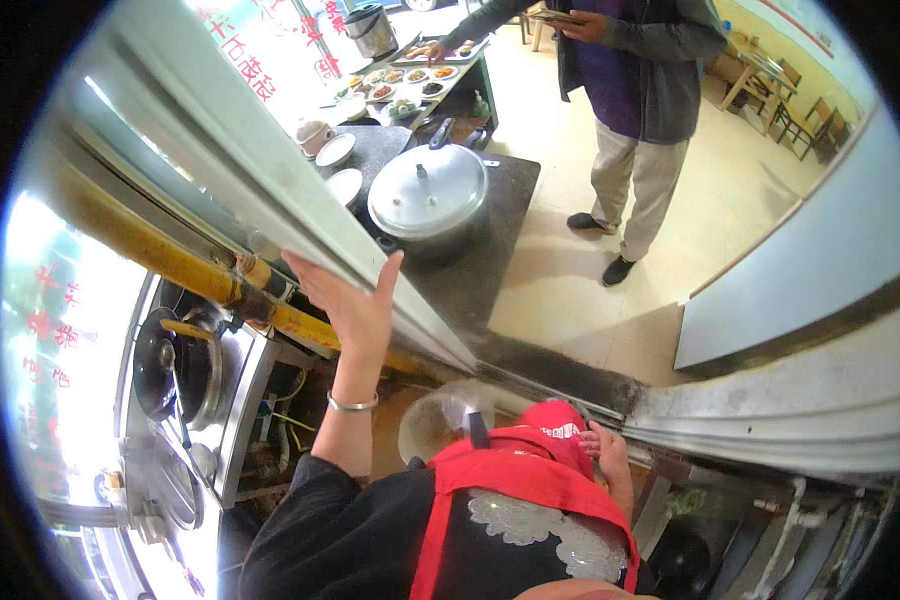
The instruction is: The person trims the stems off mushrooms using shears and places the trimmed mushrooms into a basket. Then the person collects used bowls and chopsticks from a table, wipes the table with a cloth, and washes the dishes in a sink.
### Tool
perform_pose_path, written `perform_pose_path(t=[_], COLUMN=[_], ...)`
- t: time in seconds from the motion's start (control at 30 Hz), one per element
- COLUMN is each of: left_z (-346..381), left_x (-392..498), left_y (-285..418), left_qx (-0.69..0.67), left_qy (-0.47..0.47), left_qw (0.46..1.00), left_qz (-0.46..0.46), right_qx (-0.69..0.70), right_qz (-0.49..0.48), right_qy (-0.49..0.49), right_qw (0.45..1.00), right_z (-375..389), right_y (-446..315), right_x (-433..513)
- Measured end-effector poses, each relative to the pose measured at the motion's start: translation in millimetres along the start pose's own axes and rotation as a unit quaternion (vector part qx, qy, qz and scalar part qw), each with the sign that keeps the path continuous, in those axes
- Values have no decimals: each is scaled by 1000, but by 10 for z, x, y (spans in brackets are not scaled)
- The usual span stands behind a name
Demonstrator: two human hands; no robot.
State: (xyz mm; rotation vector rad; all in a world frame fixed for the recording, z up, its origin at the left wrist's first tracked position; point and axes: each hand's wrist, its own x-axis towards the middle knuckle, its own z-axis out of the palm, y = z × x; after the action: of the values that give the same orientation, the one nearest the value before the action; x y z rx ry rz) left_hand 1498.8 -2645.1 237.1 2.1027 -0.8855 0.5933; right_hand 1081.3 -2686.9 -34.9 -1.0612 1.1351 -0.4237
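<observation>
My left hand (pixel 352 304) is raised against a white door frame (pixel 330 217), fingers on one side and thumb on the other. A metal bangle (pixel 352 403) circles that wrist. Lower down, my right hand (pixel 607 454) is beside the front of my red apron (pixel 525 450), its fingertips by the cloth; whether they pinch it is unclear. Past the frame, a large lidded pressure cooker (pixel 429 191) stands on a dark table (pixel 510 195). Below my left arm, a clear round lid or basin (pixel 427 424) is partly hidden by the apron.
A wok (pixel 169 364) with a ladle sits on the steel stove (pixel 240 405) at left, beside a yellow pipe (pixel 157 251). Beyond the doorway, a person (pixel 630 90) holds a phone-like object and reaches toward a counter of small dishes (pixel 405 79). Several chairs (pixel 806 124) stand farther back.
</observation>
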Motion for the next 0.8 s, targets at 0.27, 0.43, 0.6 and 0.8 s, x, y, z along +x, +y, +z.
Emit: perform_pose_path(t=[0.27,0.43,0.6,0.8], left_z=[331,518,776,597], left_x=[-198,-373,-535,-428], left_y=[-516,-494,-945,-615], left_qx=[96,102,170,30], left_qy=[82,153,212,311], left_qw=[992,979,959,942], left_qz=[15,-89,-78,-122], right_qx=[-281,-502,-306,-563], right_qz=[-68,-253,-152,-309], right_qy=[-164,-288,-213,-188], right_qw=[943,775,915,743], right_z=[-47,551,598,196], right_y=[-839,-2003,-2533,-1974], right_x=[1713,2735,3035,3383])
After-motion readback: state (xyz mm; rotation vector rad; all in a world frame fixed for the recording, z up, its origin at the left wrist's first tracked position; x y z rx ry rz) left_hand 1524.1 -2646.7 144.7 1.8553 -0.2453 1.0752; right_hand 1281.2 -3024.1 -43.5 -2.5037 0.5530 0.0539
